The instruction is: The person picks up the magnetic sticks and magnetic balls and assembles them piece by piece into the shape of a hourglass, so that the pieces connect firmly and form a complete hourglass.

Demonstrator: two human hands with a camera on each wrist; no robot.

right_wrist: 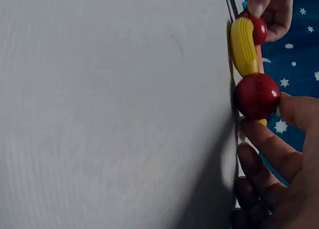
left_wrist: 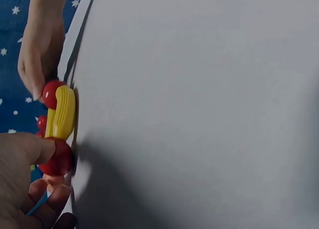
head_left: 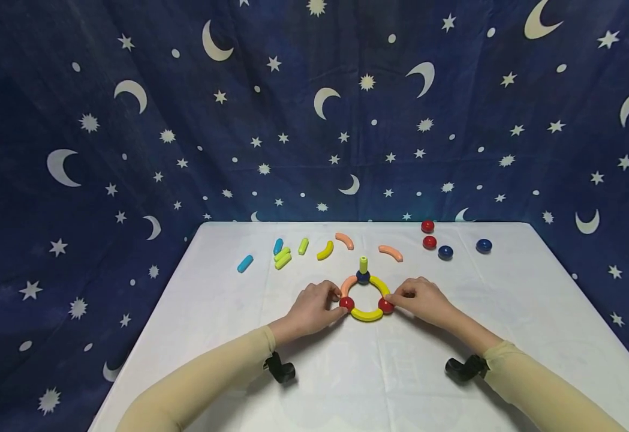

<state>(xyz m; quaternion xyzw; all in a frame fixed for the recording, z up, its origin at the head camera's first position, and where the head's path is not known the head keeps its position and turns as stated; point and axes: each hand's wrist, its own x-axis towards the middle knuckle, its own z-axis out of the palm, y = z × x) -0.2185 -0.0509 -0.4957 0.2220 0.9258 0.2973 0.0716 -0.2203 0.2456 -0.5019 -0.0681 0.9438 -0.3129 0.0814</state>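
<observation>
A ring of toy building pieces lies on the white table in the head view. My left hand [head_left: 311,309] pinches its left red ball [head_left: 346,305] between thumb and fingers. At the other side, my right hand [head_left: 424,300] holds the right red ball [head_left: 386,306] with thumb and forefinger. A curved yellow stick [head_left: 366,315] joins the two balls along the near side. On the far side, a curved orange stick [head_left: 349,284] and another curved yellow stick [head_left: 380,285] meet at a dark blue ball [head_left: 363,278]. From that ball a short green stick [head_left: 364,264] stands upright.
Behind the ring, to the left, lie blue sticks [head_left: 245,264], several green sticks [head_left: 283,261] and a curved yellow stick [head_left: 325,251]. Loose curved orange sticks [head_left: 391,252] lie nearer the middle. Loose red balls [head_left: 429,242] and blue balls [head_left: 484,245] sit at the back right.
</observation>
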